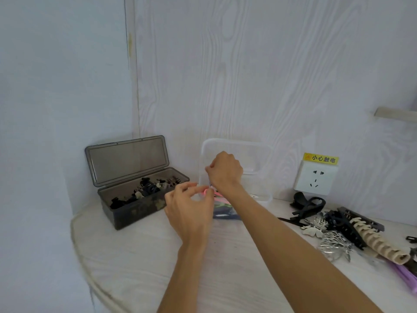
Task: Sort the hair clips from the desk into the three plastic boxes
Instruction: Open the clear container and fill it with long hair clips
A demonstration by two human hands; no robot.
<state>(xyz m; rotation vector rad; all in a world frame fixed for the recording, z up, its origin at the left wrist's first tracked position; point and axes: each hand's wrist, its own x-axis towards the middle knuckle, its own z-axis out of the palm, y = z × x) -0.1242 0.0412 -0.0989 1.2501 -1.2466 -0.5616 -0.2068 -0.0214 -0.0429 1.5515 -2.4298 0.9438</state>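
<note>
Head view: your left hand [189,208] pinched pink clip [206,191] over clear box [259,152], likely for drop-in; right hand [224,170] curled, contents unclear. Unsorted clips [334,233] remained far right on desk [146,256].

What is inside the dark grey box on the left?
The dark grey box, lid open, holds a heap of small, mostly black hair clips, a few pale. Its tinted front wall and the heap itself hide whatever lies underneath.

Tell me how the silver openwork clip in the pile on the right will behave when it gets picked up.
The silver openwork clip looks like thin metal filigree, so probably stiff and light. Its prongs sit against the black clips, so it may snag and drag them along. Its thin parts could bend if squeezed.
</note>
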